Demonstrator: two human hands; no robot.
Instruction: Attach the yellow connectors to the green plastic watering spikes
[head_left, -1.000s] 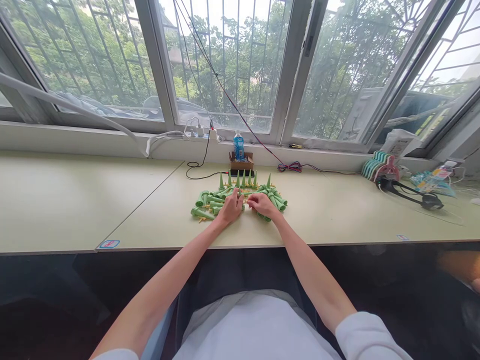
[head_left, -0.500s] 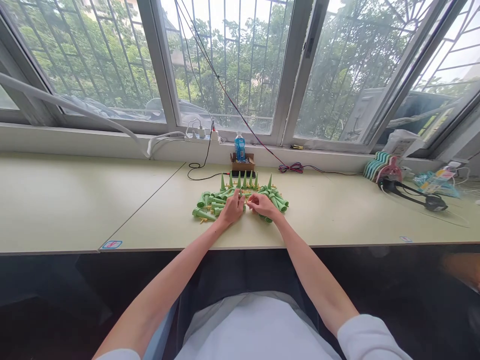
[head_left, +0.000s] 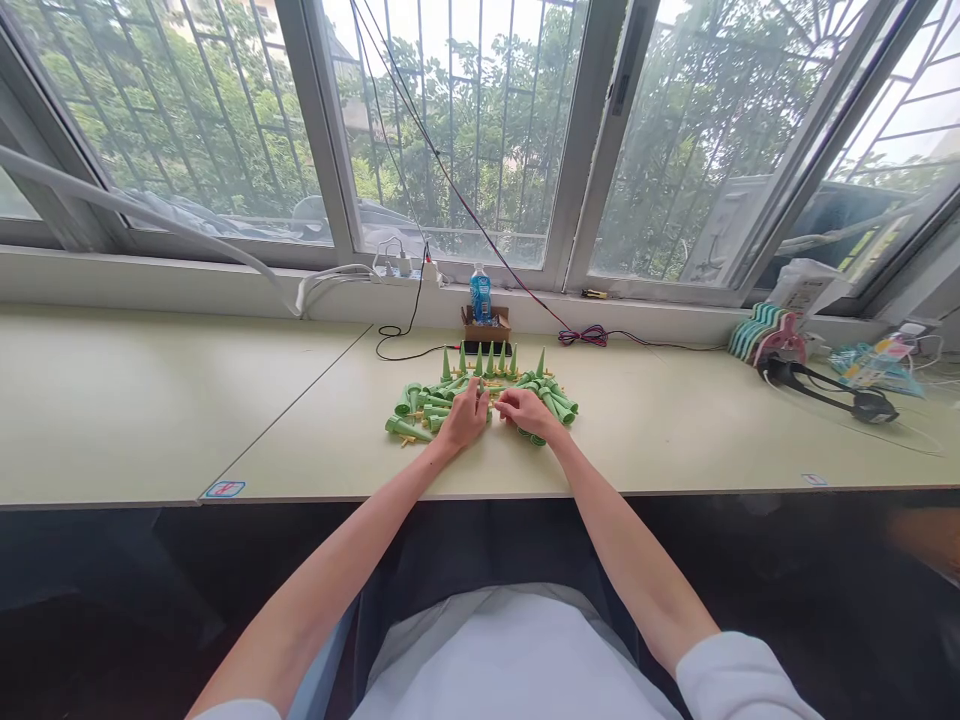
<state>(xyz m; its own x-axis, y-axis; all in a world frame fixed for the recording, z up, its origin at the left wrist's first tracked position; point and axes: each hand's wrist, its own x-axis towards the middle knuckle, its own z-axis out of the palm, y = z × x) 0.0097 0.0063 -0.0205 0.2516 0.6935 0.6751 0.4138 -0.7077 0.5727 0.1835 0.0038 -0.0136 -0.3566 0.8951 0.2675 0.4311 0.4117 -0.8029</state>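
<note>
My left hand (head_left: 466, 416) is closed around a green plastic spike, mostly hidden by the fingers. Facing it, a small gap apart, my right hand (head_left: 524, 409) pinches what looks like a small yellow plastic piece. Both hands are low over the table, amid similar parts. Green cone-shaped spikes (head_left: 411, 428) with yellow pieces lie in a pile to the left. Another heap of green spikes (head_left: 559, 400) lies beside my right hand. Behind the hands, several upright green spikes (head_left: 491, 358) stand in a row, points up, with yellow bits at their bases.
A small cardboard box (head_left: 486, 331) with a blue-labelled bottle (head_left: 480, 294) stands behind the row, a black phone-like slab (head_left: 487, 349) before it. Cables (head_left: 592, 336) run along the back. Hangers (head_left: 769, 335) and a black headset (head_left: 825, 388) lie at the right of the pale table (head_left: 667, 430).
Both hands stay in almost the same place, with only a slight shift of the fingers. The spikes on the table have not moved.
</note>
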